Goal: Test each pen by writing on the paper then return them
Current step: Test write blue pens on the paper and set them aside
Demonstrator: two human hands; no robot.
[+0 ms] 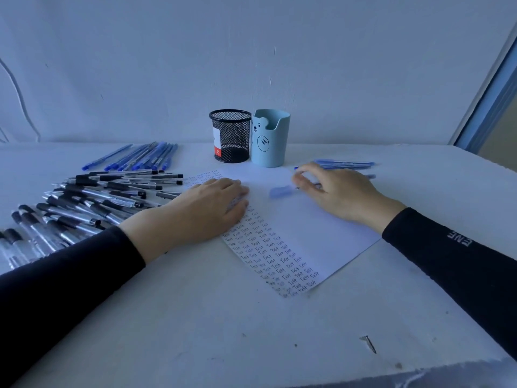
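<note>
Over the paper (321, 236), pen (370, 177) sits within right hand (340, 193) grip.

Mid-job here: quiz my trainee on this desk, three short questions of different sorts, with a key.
1. True or false: the left hand lies flat on the paper.
2. Which cup stands nearer the black pens? A) black mesh cup B) blue bear cup
3. Fill in: the word written over and over on the paper is ___.
Key: 1 true; 2 A; 3 Test.
</note>
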